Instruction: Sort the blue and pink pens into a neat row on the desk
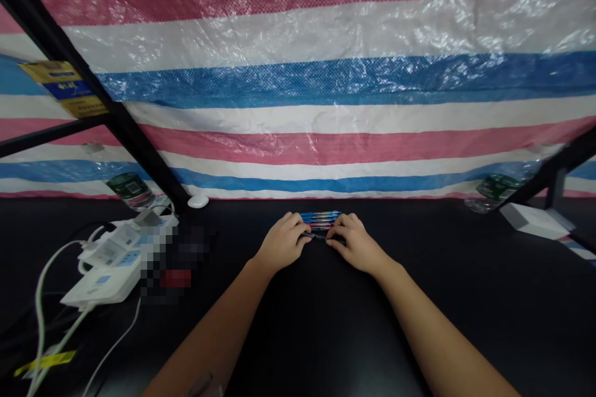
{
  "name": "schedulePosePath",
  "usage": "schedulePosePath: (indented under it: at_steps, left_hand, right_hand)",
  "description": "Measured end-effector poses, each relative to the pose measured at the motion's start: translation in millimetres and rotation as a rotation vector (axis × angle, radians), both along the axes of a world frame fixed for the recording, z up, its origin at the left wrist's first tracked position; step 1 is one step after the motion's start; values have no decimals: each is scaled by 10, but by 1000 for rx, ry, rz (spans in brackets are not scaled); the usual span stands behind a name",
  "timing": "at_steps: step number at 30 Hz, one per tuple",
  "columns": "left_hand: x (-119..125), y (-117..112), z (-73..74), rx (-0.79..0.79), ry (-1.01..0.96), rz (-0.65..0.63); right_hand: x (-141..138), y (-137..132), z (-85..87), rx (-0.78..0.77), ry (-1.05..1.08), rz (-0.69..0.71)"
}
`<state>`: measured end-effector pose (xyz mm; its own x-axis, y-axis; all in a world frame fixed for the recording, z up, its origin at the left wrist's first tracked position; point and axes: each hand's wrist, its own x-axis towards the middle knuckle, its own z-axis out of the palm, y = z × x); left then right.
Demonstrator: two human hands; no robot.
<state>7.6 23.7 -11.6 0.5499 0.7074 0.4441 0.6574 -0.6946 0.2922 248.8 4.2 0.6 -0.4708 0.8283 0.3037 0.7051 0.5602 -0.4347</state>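
Several pens (320,217), blue ones with a red one nearest me, lie side by side on the black table (321,310). Just in front of them is a dark pen (319,236), stretched crosswise between my hands. My left hand (283,242) pinches its left end between thumb and fingers. At the other end, my right hand (356,243) has its thumb and fingertips closed on the pen. The fingers cover both of its ends. Both hands are close to the ends of the pen row.
On the left lies a white power strip (107,279) with plugs and cables, near a clear bottle (130,189). A white oval object (198,201) sits by the black frame post (149,152). At right are another bottle (496,189) and a white box (535,221). A striped sheet (326,149) hangs behind.
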Motion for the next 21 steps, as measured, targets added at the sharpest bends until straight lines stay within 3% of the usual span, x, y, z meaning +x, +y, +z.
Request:
schedulePosePath:
  at_steps: [9,21]
  left_hand:
    - [-9,-26,53,-49,24,-60]
    - [176,-190,124,-40,132,-134]
  right_hand:
    - [-38,-78,18,-45,-26,-6]
    - [-121,-207,111,-23,-141,-3]
